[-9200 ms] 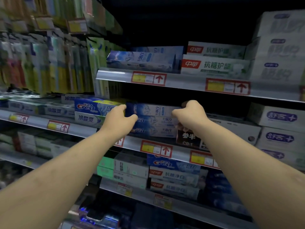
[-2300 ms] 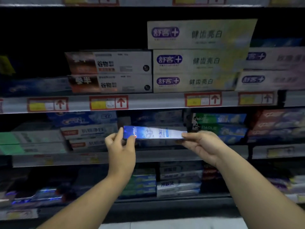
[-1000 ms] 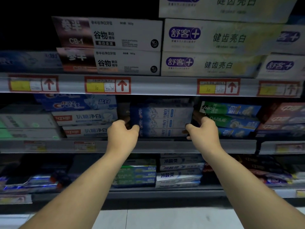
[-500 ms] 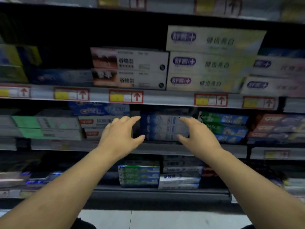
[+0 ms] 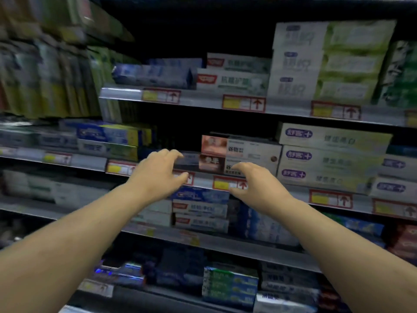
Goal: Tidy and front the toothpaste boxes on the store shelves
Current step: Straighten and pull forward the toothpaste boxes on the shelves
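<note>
Both my hands are raised in front of the middle shelf rail point(image 5: 203, 181), empty, fingers spread. My left hand point(image 5: 158, 175) hovers before a low blue-grey toothpaste box point(image 5: 190, 159) that lies alone in a dark gap. My right hand point(image 5: 255, 186) is just below two stacked white boxes with brown ends point(image 5: 246, 154). Neither hand touches a box. One shelf down sit the light blue boxes point(image 5: 259, 224) and a Crest box over red-and-white boxes point(image 5: 200, 208). The view is blurred by motion.
White boxes with purple logos point(image 5: 327, 159) fill the middle shelf at right. A blue-and-yellow Crest box point(image 5: 112, 134) sits at left. The upper shelf holds blue, red-and-white and green-white boxes point(image 5: 232, 80). Hanging packs point(image 5: 45, 75) crowd the far left. Lower shelves carry more boxes point(image 5: 230, 285).
My view has swung up and to the left, from the shelf with the light blue boxes to the shelf above. Both hands have left those boxes and risen, empty, to the middle shelf.
</note>
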### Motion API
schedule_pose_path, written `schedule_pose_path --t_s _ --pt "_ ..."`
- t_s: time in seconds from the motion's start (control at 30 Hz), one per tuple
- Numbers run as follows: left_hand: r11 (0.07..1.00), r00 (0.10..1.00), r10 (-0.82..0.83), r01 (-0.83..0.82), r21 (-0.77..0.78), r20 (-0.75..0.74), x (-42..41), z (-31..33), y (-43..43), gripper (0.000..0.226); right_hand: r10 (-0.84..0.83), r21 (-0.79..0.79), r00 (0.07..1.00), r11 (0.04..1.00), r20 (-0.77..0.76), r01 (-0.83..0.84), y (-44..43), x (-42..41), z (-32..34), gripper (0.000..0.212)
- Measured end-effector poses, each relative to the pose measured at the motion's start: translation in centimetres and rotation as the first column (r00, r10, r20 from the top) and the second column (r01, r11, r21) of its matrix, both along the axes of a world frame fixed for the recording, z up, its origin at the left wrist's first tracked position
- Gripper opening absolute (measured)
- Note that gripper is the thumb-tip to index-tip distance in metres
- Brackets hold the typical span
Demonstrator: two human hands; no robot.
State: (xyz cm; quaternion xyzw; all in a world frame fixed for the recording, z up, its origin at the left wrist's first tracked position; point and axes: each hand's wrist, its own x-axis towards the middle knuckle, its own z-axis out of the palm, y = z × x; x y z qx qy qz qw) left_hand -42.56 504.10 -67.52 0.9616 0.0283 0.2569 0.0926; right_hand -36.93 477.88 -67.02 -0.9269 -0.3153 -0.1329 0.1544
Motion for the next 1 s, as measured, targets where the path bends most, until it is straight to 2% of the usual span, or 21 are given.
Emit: schedule_pose_path --t_s 0.13,0.33,0.43,0.57,0.83,1.0 --pt "0.998 0.998 0.057 -0.057 -0.032 -0.011 0.9 1.0 4.7 0.045 0.062 0.027 0.998 0.998 -0.004 -0.062 5.1 0.5 0.4 0.061" --pt "0.999 0.996 0.038 -0.038 0.000 -0.078 4.4 1.1 9.0 0.038 0.082 0.101 0.996 0.992 -0.037 -0.078 10.5 2.1 -0.6 0.064" --pt "0.995 0.986 0.084 -0.074 0.070 -0.147 6.8 0.9 10.4 0.035 0.067 0.111 0.996 0.992 -0.055 -0.060 11.4 3.1 -1.3 0.063" --pt "0.991 0.956 0.131 -0.118 0.065 -0.262 8.4 0.1 11.5 0.031 0.066 0.126 0.996 0.990 -0.064 -0.058 11.5 4.0 -1.6 0.056" --pt "0.999 0.998 0.054 -0.054 -0.003 -0.037 6.8 0.3 12.7 0.031 0.044 0.220 0.995 0.975 -0.093 -0.022 12.3 4.9 -2.4 0.048" --pt "0.999 0.999 -0.005 0.007 -0.054 0.031 2.7 1.9 15.1 0.040 0.059 0.380 0.988 0.925 -0.143 0.000 12.4 4.3 -2.1 0.045"
